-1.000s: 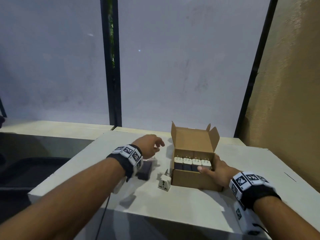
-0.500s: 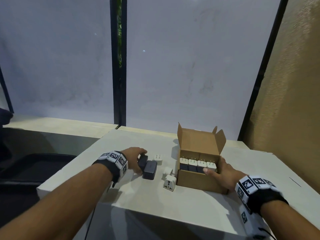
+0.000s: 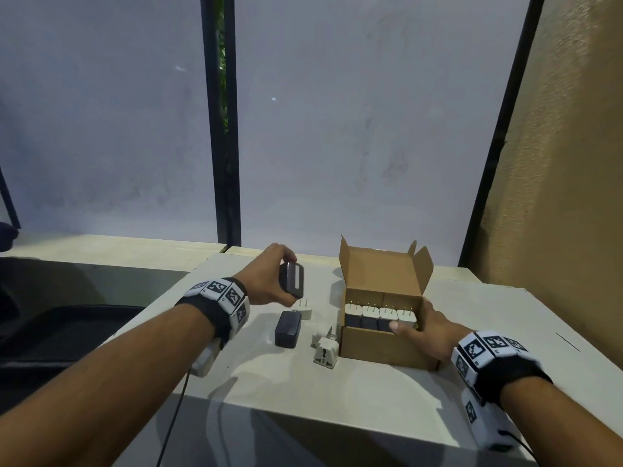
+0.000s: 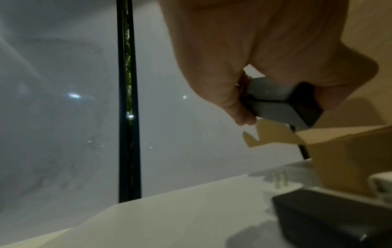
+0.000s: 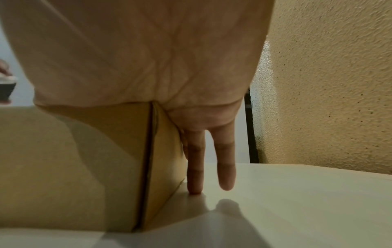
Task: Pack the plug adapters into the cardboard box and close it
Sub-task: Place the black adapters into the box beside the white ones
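Observation:
The open cardboard box (image 3: 377,342) stands on the white table (image 3: 337,392) with its lid flap up. A row of white-topped adapters (image 3: 371,311) fills its front. My left hand (image 3: 266,281) holds a black adapter (image 3: 292,280) in the air, left of the box; in the left wrist view thumb and fingers pinch this black adapter (image 4: 282,104). My right hand (image 3: 424,328) rests on the box's front right corner, thumb along the rim. Its fingers (image 5: 195,164) run straight down the side of the box (image 5: 84,159).
Left of the box on the table lie a second black adapter (image 3: 287,328), a small white plug (image 3: 305,310) and a white universal adapter (image 3: 326,352). A textured wall (image 3: 556,163) rises at the right. A dark bin (image 3: 67,332) sits beyond the table's left edge.
My left hand has taken one black adapter off the table and lifted it up. The right hand has stayed on the box corner.

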Available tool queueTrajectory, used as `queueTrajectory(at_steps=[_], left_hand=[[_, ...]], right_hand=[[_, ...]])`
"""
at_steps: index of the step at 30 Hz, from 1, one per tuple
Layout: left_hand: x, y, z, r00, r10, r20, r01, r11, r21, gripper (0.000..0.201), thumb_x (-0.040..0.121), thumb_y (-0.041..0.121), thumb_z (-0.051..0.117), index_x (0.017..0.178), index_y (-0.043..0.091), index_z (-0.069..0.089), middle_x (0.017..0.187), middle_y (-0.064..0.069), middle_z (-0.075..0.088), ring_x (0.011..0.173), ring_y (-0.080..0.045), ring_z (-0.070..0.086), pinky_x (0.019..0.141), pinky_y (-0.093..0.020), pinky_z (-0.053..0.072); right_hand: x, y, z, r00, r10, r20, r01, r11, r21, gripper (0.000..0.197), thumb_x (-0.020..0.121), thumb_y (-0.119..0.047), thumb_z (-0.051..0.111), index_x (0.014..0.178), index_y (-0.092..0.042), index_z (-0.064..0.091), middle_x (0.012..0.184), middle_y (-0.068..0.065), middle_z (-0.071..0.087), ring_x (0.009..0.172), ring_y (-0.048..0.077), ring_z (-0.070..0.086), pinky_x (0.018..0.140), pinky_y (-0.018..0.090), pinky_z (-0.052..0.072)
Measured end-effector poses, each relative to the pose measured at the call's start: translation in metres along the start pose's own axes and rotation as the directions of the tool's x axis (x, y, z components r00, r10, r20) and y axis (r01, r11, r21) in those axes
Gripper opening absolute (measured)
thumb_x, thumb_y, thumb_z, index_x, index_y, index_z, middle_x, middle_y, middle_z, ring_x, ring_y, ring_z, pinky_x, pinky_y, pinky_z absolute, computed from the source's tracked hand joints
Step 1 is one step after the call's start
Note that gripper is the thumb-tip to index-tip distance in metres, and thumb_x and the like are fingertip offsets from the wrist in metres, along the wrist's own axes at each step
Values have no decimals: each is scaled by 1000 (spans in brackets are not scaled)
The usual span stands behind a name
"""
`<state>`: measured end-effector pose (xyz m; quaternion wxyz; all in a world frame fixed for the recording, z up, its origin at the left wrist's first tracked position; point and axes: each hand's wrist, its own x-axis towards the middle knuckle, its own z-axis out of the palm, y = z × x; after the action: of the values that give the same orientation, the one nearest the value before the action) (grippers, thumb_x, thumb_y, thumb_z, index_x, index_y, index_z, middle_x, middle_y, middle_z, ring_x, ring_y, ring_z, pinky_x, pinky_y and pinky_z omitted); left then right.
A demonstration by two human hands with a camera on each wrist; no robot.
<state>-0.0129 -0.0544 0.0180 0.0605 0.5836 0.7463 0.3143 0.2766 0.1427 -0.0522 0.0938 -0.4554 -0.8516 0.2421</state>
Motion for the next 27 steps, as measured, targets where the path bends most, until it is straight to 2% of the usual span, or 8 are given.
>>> queueTrajectory(at_steps=[3, 7, 12, 16, 18, 21, 24, 27], left_hand=[[10, 31, 13, 997, 78, -18, -78, 996, -48, 76, 61, 26, 89, 121, 23, 42, 117, 1, 49, 97, -14, 55, 77, -20, 51], [20, 63, 35, 988, 156, -3, -156, 988, 0, 91, 71, 44, 81, 147, 24, 36, 111, 4, 47, 98, -11, 49, 87, -20, 42], [31, 90, 61, 991, 106, 79, -109, 993, 35, 86, 70, 43, 78, 145, 21, 42, 117, 4, 38, 113, -15, 45, 102, -29, 43], [38, 108, 76, 979, 132, 157, -139, 990, 34, 81, 64, 39, 83, 135, 21, 49, 118, 3, 40, 111, -15, 49, 98, -30, 49], [41, 113, 84, 974, 134, 185, -139, 990, 17, 82, 61, 40, 85, 132, 22, 49, 119, 2, 42, 113, -16, 50, 98, -32, 51], [45, 117, 93, 971, 130, 199, -132, 991, -4, 85, 58, 40, 87, 131, 25, 48, 118, 4, 44, 112, -17, 51, 94, -33, 53], [51, 121, 102, 969, 117, 217, -111, 993, -39, 82, 57, 31, 88, 129, 26, 50, 115, 8, 51, 106, -14, 53, 82, -24, 50], [57, 122, 111, 969, 81, 234, -68, 996, -62, 76, 54, 26, 89, 120, 28, 52, 108, 10, 57, 99, -14, 57, 77, -24, 50]], right_hand=[[-2, -1, 0, 1000, 5, 1, -5, 1000, 14, 140, 42, -103, 42, 156, -23, 19, 147, 8, 52, 127, 30, 58, 108, 48, 47], [-5, -4, 0, 1000, 11, -18, -11, 1000, -2, 137, 44, -100, 41, 155, -23, 20, 146, 9, 53, 126, 31, 59, 107, 47, 48], [-5, -5, 2, 999, 19, -35, -19, 1000, -5, 134, 44, -98, 41, 154, -24, 20, 148, 9, 52, 128, 32, 57, 109, 48, 46], [-3, -4, 3, 998, 63, -21, -64, 997, -38, 114, 71, -87, 54, 157, -24, 13, 156, 9, 43, 135, 33, 52, 112, 47, 44], [-2, -3, 3, 996, 83, -21, -84, 994, -67, 113, 76, -84, 55, 160, -22, 10, 160, 10, 39, 137, 34, 50, 112, 48, 44], [1, -4, 5, 996, 88, -21, -90, 991, -102, 113, 77, -83, 54, 161, -21, 10, 160, 11, 39, 136, 34, 51, 111, 48, 45], [3, -1, 7, 997, 62, -54, -68, 992, -107, 113, 75, -85, 54, 159, -19, 16, 153, 12, 46, 130, 34, 56, 108, 49, 47], [2, -2, 8, 997, 47, -68, -54, 994, -99, 128, 60, -95, 48, 158, -19, 17, 150, 11, 50, 128, 33, 58, 106, 50, 48]])
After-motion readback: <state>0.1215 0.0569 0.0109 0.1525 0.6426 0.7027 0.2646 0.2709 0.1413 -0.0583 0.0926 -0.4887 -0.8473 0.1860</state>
